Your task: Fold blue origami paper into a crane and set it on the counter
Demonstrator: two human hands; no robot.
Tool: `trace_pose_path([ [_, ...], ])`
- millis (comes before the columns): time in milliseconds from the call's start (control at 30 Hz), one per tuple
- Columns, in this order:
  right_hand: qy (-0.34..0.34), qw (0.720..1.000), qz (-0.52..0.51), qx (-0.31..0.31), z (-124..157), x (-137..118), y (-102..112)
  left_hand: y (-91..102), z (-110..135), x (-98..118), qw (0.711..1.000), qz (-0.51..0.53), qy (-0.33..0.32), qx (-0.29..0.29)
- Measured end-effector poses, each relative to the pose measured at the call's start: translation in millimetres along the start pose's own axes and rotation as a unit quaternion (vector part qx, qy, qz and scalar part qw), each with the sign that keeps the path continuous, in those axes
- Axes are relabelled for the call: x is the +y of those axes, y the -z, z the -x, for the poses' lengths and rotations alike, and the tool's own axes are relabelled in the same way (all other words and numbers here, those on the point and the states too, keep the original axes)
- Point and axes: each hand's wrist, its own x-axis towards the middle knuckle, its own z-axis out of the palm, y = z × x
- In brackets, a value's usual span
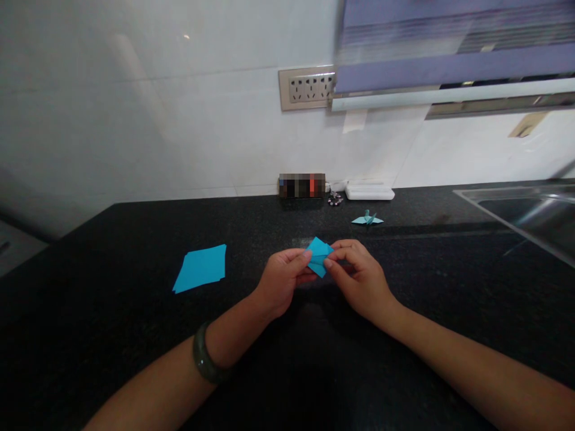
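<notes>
A small folded piece of blue origami paper [318,256] is held between my two hands above the dark countertop. My left hand [287,275] pinches its left side, thumb on top and fingers beneath. At its right corner, my right hand [359,272] grips with thumb and fingertips. Creases and layered flaps show on the paper's upper face. Off to the left lies a stack of square blue paper sheets [201,268]. Behind my right hand rests a folded paper crane [367,219] with its wings spread.
Along the wall stand a dark box with a blurred front [302,185], a beaded string [335,199] and a white plastic object [370,190]. A metal sink [516,209] is set into the black countertop [135,347] at right. Wall sockets [309,88] sit above.
</notes>
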Motion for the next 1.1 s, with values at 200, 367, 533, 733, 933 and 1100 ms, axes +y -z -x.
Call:
trace_pose_path([
  [200,-0.041,0.998,-0.041,0.013,-2.9,-2.3,-0.9,-2.5,0.8,-1.2,1.0,0.014,0.01,0.0],
  [367,-0.06,0.996,-0.055,0.022,-5.2,-4.3,-0.1,-4.5,1.8,-2.3,1.0,0.022,0.013,-0.01],
  [533,-0.082,0.993,-0.081,0.029,-5.4,-4.6,0.7,-4.2,2.9,-3.0,1.0,0.013,0.022,-0.012],
  [733,-0.107,0.987,-0.116,0.01,-5.8,-3.8,0.0,-4.1,1.8,-4.3,1.0,0.007,0.013,0.011],
  [933,-0.172,0.973,-0.151,-0.03,-5.3,-3.4,-1.2,-4.8,1.7,-6.7,0.999,-0.016,-0.007,0.028],
  [1100,-0.209,0.954,-0.208,-0.047,-6.1,-8.9,-0.6,-5.2,2.4,-7.2,0.999,-0.023,-0.011,0.026],
])
